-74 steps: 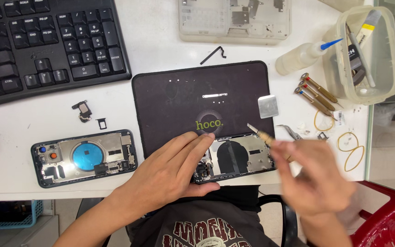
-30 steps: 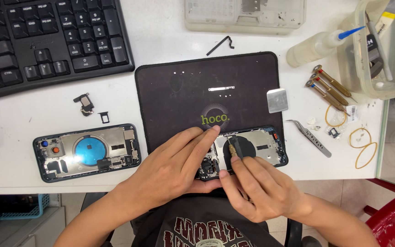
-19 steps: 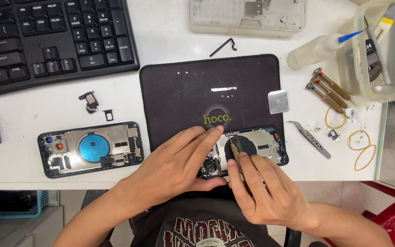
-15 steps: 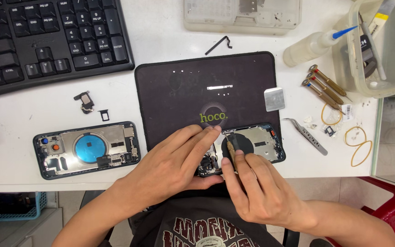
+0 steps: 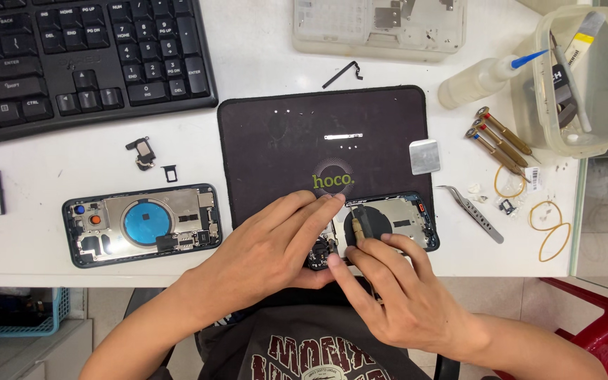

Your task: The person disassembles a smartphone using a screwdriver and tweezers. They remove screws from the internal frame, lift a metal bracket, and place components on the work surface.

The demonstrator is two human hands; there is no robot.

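An opened phone housing (image 5: 399,222) lies at the near edge of a black work mat (image 5: 290,134). My left hand (image 5: 276,243) rests flat over its left part, fingers spread and pressing it down. My right hand (image 5: 388,281) pinches a thin screwdriver (image 5: 357,226) whose tip points into the housing near its dark round coil. A second opened phone housing (image 5: 142,224), with a blue round coil, lies on the white table to the left.
A black keyboard (image 5: 72,56) fills the far left. Metal tweezers (image 5: 471,212), three screwdrivers (image 5: 501,139), rubber bands (image 5: 550,229), a small bottle (image 5: 480,77) and a clear tub (image 5: 585,77) sit to the right. A clear parts tray (image 5: 378,28) is at the back. Small parts (image 5: 142,151) lie by the keyboard.
My right hand came from the right with the screwdriver and settled over the phone housing on the mat, tip into its inside. My left hand stayed pressing on the housing.
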